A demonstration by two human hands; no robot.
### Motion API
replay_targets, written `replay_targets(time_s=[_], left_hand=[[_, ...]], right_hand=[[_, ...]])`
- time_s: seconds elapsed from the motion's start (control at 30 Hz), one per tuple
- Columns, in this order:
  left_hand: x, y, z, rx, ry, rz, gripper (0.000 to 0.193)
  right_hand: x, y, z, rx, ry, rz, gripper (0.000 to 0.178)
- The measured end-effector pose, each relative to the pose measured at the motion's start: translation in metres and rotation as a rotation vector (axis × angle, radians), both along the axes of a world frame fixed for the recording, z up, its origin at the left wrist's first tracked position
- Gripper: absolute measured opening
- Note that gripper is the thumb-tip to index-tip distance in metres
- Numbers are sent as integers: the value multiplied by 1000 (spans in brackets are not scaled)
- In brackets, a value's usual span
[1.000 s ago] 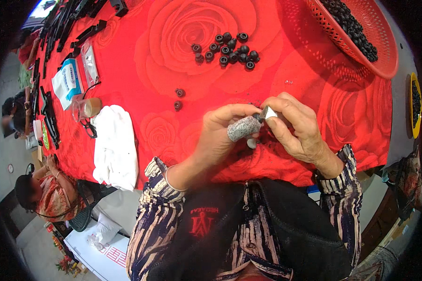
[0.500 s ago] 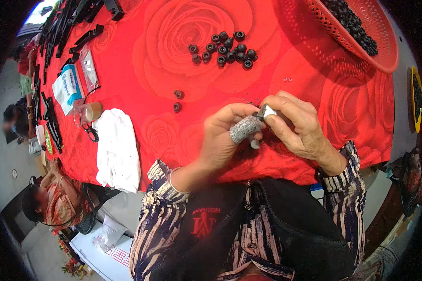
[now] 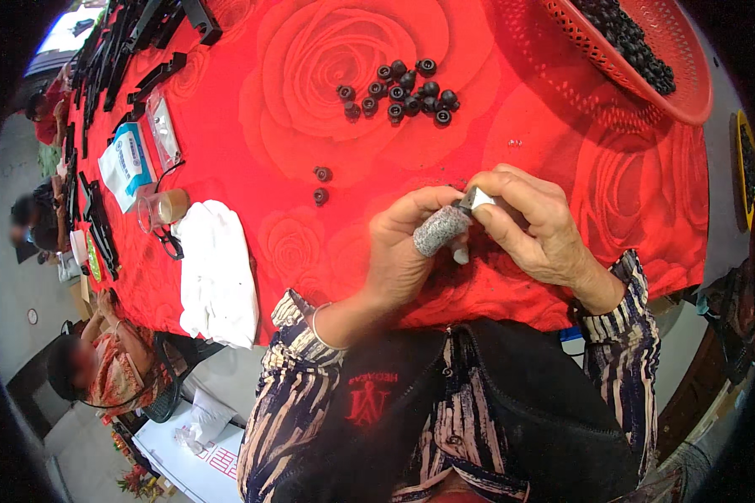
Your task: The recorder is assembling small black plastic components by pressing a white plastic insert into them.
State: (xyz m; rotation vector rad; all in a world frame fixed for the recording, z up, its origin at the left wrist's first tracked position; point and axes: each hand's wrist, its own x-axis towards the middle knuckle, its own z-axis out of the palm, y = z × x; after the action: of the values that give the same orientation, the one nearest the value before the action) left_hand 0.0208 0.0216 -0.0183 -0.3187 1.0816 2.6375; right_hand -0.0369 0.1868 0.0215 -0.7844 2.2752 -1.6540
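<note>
Red rose-printed tablecloth (image 3: pixel 327 50) across a long table, seen from above, with a grey floor off its left edge.

Near the table's near edge, left hand (image 3: pixel 403 251) curled, its thumb sheathed in a grey knitted finger cot (image 3: pixel 441 230). Right hand (image 3: pixel 528 222) just beside it, fingers bent, pinching a small silvery-white piece (image 3: pixel 481 198) between thumb and forefinger. Tip of the cot touching that piece; both hands closed around the same spot, raised a little above the cloth. Exact shape of the piece too small to tell.

Farther off, toward the middle of the table, a loose cluster of small black round parts (image 3: pixel 403 90). Two more black parts (image 3: pixel 321 184) lying apart from the cluster, nearer and to the left.

Far right: red plastic basket (image 3: pixel 646 80) tilted over the corner, heaped with the same black parts.

Left of the hands: white cloth (image 3: pixel 216 272) draped over the near edge, a clear glass cup (image 3: pixel 164 208) just beyond it, a white and blue packet (image 3: pixel 124 163) farther left. Black bar-shaped pieces (image 3: pixel 155 75) along the far left.

Another person (image 3: pixel 101 369) seated below the table's left end.
</note>
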Motion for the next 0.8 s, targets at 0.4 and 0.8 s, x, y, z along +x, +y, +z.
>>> replay_targets(time_s=[0.4,0.8], left_hand=[[-5,1,4,34,-49,57,23],[-3,-5,-2,225,-48,-49,23]], right_hand=[[4,-3,-5,-71,-21,-112,13],[3,-2,-5,-38,-24,-67,16]])
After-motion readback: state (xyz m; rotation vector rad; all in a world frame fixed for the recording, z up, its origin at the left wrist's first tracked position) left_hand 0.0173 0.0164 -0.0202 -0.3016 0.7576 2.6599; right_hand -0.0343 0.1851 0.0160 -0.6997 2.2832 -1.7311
